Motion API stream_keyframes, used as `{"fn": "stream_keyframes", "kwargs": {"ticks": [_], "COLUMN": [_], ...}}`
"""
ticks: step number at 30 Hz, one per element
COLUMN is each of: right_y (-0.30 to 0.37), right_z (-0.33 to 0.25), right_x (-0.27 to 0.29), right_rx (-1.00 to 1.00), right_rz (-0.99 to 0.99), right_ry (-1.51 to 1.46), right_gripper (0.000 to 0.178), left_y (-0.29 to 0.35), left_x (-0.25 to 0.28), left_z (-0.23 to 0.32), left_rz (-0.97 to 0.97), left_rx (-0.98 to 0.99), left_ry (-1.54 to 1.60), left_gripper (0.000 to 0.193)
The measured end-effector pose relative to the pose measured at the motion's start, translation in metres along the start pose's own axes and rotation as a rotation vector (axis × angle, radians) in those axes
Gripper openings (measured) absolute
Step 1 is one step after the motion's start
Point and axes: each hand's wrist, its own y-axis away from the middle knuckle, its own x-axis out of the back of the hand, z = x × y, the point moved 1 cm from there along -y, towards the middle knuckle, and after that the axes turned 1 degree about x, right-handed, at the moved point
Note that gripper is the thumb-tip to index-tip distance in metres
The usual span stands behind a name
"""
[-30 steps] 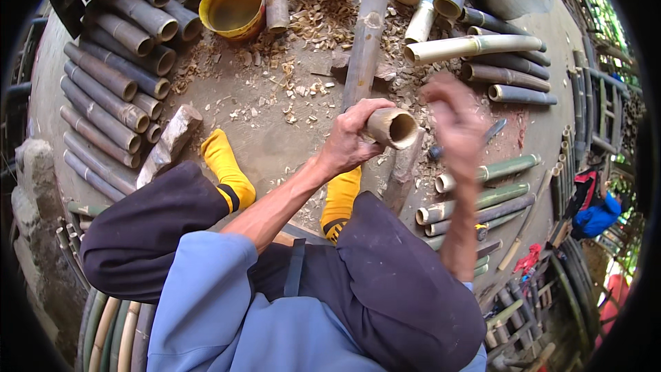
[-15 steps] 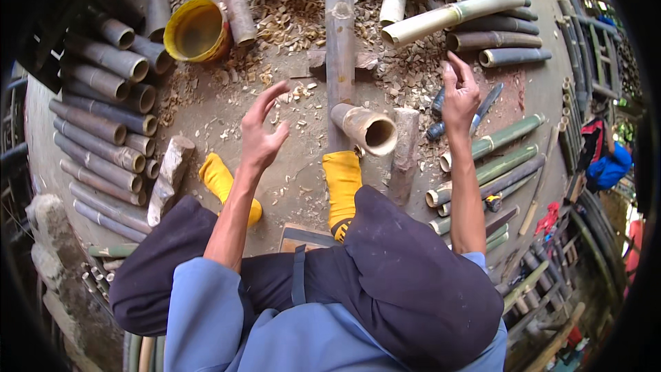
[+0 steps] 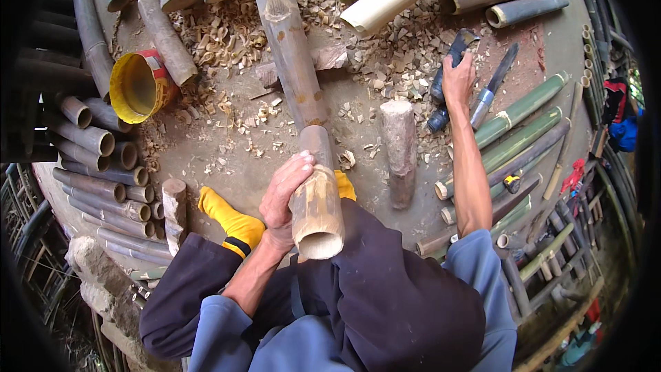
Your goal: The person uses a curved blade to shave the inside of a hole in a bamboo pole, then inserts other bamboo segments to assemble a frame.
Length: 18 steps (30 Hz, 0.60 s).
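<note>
My left hand [image 3: 284, 193] is wrapped over the side of a short, pale-ended bamboo tube [image 3: 318, 210], its open end facing me above my lap. The tube lies nearly in line with a long bamboo pole [image 3: 292, 48], over the pole's near end. On the right, my right hand [image 3: 458, 79] has its fingers bent round the upper part of a dark, elongated object [image 3: 438, 89] on the ground; what kind it is I cannot make out. Beside it lies a knife [image 3: 494, 84] with a dark blade and a bluish handle.
Wood shavings [image 3: 385, 62] cover the ground ahead. A wooden block [image 3: 330, 58] sits under the pole. A short log [image 3: 398, 155] stands right of it. A yellow bucket [image 3: 141, 89] stands at left. Bamboo tubes lie in stacks at left [image 3: 103, 186] and right [image 3: 520, 134].
My left hand has moved onto the short bamboo tube, which now points toward me. My right hand has closed on the dark object. The view has shifted and turned.
</note>
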Motion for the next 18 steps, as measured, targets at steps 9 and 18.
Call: {"fn": "stream_keyframes", "kwargs": {"ticks": [9, 18], "right_y": [0.054, 0.162], "right_z": [-0.116, -0.24], "right_x": [0.084, 0.18], "right_rx": [0.209, 1.175], "right_rz": [-0.148, -0.452], "right_ry": [-0.491, -0.422], "right_gripper": [0.03, 0.035], "left_y": [0.002, -0.02], "left_x": [-0.003, -0.056], "left_z": [-0.007, 0.006], "left_rz": [0.04, 0.198], "left_rx": [-0.023, 0.087], "left_ry": [0.009, 0.386], "left_gripper": [0.064, 0.047]}}
